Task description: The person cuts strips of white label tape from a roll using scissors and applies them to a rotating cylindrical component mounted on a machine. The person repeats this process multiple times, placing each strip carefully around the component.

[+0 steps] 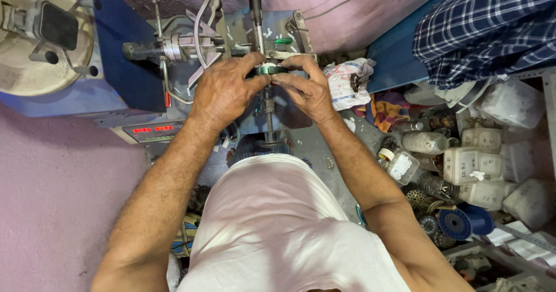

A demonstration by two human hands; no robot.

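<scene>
Winding machine [231, 43], grey-blue and bolted together in the upper middle of the frame, is the biggest piece in front of you, its vertical shaft [255, 8] running down the centre and a small red-lit counter panel [153, 131] at its lower left. Your arms come up from the bottom of the frame to meet on it. Right of the machine, a crowd of white plastic jars [475, 164] fills the right side, with a blue wire spool [460, 222] low on the right and a crumpled white rag [347, 83] just beside your right wrist.

Your left hand [226, 92] is curled over the left side of a small dark green ring [267, 70] seated on the shaft, fingers pinching it. Your right hand [307, 86] grips the same ring from the right, thumb and fingertips closed on its rim. The ring sits between both hands, just above centre frame.

This looks like the seating or aligning step, the ring being set square on the shaft. The next move likely calls for even pressure from both sides and a small, steady turn.

Room is tight: metal levers [200, 37] stand just beside your left knuckles, a bracket edge [298, 28] is near your right fingertips, and open space lies only back toward your body
</scene>
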